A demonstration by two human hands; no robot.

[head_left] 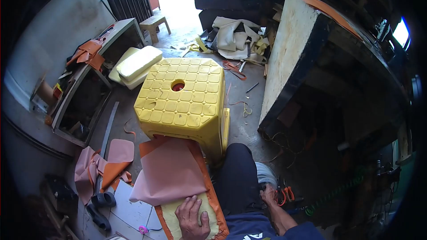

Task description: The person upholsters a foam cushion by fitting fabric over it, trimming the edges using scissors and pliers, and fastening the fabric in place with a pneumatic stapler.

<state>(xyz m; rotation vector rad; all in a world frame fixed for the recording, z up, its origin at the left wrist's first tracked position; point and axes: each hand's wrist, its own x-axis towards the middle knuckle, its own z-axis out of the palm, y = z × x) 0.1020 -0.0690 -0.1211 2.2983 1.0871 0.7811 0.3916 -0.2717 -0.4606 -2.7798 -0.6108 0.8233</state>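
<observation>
My left hand (193, 220) lies with its fingers stretched out over a yellow foam pad (171, 213). Orange material (212, 204) wraps the pad's edges, and its pinkish underside forms a loose flap (171, 173) folded over the far part. The padded piece rests by my lap, its far end against the yellow plastic stool. Down at my right side, my right hand (268, 194) reaches low beside my leg, fingers curled at something dark I cannot make out. Orange-handled tools (284, 195) lie right of it, and a coil of pale wire or hose (265, 174) sits just beyond.
The yellow stool (180, 93) stands ahead. Foam blocks (140, 64), orange scraps (118, 171) and a long metal strip (110, 129) are at left. A pink tape roll (143, 229) lies near my left. A large wooden panel (289, 58) rises at right; a green coiled hose (333, 198) hangs there.
</observation>
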